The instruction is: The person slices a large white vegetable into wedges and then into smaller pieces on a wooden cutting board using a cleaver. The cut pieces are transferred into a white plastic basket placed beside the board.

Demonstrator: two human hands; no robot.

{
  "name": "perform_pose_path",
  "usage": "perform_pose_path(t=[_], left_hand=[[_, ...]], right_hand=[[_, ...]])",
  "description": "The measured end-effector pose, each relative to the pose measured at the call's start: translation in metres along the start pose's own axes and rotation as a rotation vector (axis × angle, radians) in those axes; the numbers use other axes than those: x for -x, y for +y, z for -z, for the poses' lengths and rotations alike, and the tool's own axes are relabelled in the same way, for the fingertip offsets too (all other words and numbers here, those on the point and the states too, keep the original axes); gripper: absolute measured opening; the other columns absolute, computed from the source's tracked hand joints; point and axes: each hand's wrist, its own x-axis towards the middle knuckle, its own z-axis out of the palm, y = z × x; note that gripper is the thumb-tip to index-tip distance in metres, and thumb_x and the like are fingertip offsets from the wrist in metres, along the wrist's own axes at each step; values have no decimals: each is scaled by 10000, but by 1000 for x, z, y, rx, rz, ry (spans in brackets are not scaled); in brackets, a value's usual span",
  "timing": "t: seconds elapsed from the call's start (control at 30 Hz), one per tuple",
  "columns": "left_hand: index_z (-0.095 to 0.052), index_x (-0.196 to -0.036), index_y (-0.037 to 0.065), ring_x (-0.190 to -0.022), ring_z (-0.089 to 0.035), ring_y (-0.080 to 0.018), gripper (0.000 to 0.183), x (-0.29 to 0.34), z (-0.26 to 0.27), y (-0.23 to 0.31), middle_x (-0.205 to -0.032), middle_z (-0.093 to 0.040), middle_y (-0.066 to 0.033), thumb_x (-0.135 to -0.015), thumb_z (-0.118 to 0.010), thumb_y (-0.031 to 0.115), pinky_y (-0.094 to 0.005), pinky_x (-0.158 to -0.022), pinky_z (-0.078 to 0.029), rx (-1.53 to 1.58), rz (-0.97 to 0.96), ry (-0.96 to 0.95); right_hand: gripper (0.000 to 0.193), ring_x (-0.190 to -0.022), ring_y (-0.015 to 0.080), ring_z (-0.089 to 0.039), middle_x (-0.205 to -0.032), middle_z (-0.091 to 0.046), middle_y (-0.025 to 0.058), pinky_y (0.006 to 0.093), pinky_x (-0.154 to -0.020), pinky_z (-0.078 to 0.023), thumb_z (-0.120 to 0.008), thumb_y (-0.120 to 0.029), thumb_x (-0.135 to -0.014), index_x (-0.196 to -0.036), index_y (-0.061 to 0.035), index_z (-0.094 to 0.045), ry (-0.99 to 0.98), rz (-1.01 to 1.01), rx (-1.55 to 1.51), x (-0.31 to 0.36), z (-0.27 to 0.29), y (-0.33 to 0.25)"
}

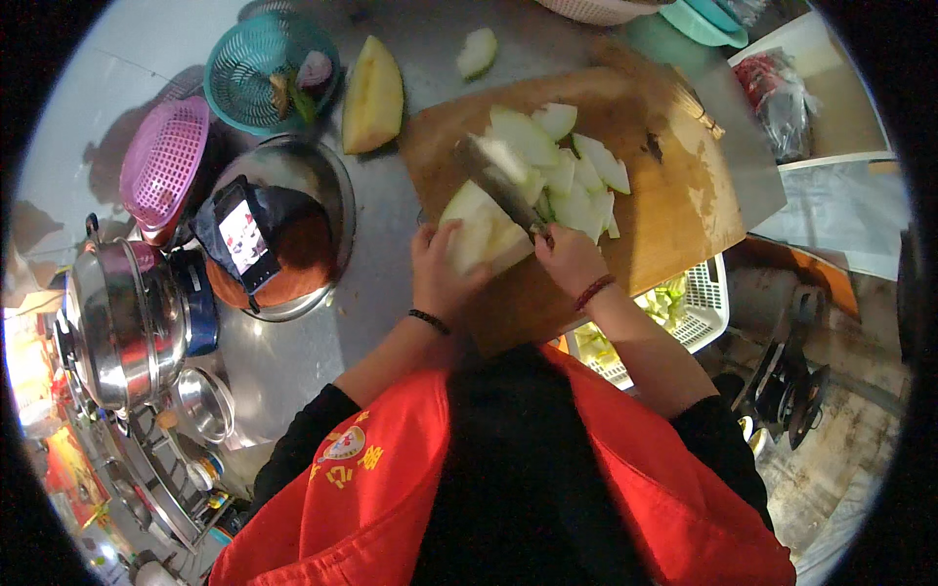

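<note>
A wooden cutting board [674, 195] lies before me with a chunk of pale green melon [479, 220] on its left part. My left hand [442, 272] is curled around the near left side of that chunk and steadies it. In my right hand [573, 260] is the handle of a kitchen knife [500, 186]; its blade points to the far left, along the chunk's right edge. How deep the blade sits in the melon I cannot tell. Beyond and right of the blade, several flat melon slices [578, 186] lie in a loose overlapping pile.
Left of the board stand a melon wedge [374, 98], a teal basket [239, 73], a pink basket [161, 166], a phone [244, 239] on a round metal lid and a steel pot [122, 322]. Another melon piece [478, 53] lies beyond. A white basket of peelings [702, 303] is below right.
</note>
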Motion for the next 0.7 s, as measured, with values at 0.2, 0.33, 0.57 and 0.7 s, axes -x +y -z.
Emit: perform_pose_path(t=[0.2,0.33,0.57,0.7], left_hand=[[-570,-1218,125,-1154,-479,-395,651,-2,2,6,-1246,-451,-209,-617,-803,220,-433,-1000,-446,22,26,0],[-571,-1213,126,-1144,-480,-387,652,-3,3,5,-1225,-459,-200,-614,-810,224,-431,-984,-452,38,-3,-5],[-567,-1216,124,-1153,-477,-394,663,-3,-1,-1,-1235,-452,-208,-612,-817,233,-436,-994,-443,24,-22,3],[-561,-1228,121,-1176,-467,-410,678,-1,-2,-2,-1273,-432,-224,-612,-820,238,-439,-1009,-435,0,-20,-2]], right_hand=[[268,-719,411,-642,-753,-662,196,515,-641,-501,-585,-279,-916,-848,-20,-606,104,101,-116,40,53,-2],[229,-691,399,-646,-725,-660,182,509,-622,-508,-602,-259,-908,-834,-42,-616,113,125,37,59,59,-20],[263,-755,418,-648,-786,-667,202,522,-670,-513,-554,-283,-924,-864,-40,-634,-38,13,143,37,29,-20],[312,-815,441,-629,-821,-649,246,523,-716,-494,-544,-302,-928,-872,-5,-622,-11,10,46,10,-4,-13]])
